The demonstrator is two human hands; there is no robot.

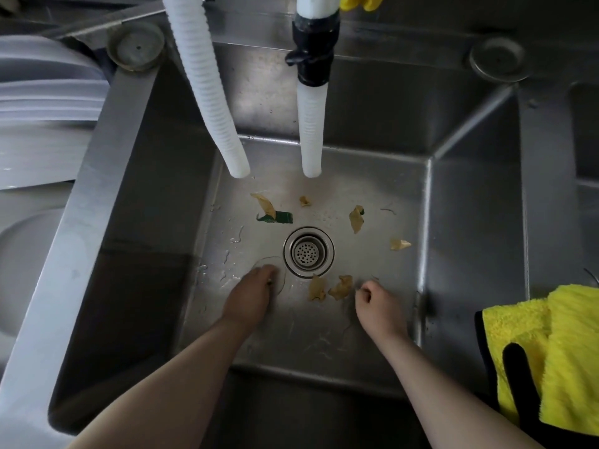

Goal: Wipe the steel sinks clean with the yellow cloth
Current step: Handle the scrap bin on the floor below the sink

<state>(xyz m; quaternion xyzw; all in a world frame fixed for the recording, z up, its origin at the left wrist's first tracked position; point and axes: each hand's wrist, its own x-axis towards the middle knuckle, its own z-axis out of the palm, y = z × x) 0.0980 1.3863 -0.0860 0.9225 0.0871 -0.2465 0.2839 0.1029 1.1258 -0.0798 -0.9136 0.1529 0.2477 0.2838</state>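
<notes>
The steel sink (372, 338) has a round drain (308, 251) in the middle of its floor. Yellow-brown leaf scraps (340, 286) and a green scrap (278, 218) lie around the drain. My left hand (249, 299) reaches down to the floor just left of the drain, its fingertips curled on a small dark scrap beside a thin looped strand. My right hand (379, 303) hovers low right of the drain with fingers curled and thumb against forefinger; nothing clear shows in it. The yellow cloth (557, 351) hangs over the right rim, apart from both hands.
Two white ribbed hoses (207, 92) (311, 134) hang into the sink from the back. White plates (42, 102) are stacked in the left basin. A second basin (586, 124) lies to the right. Round steel plugs (136, 47) (497, 58) sit on the back rim.
</notes>
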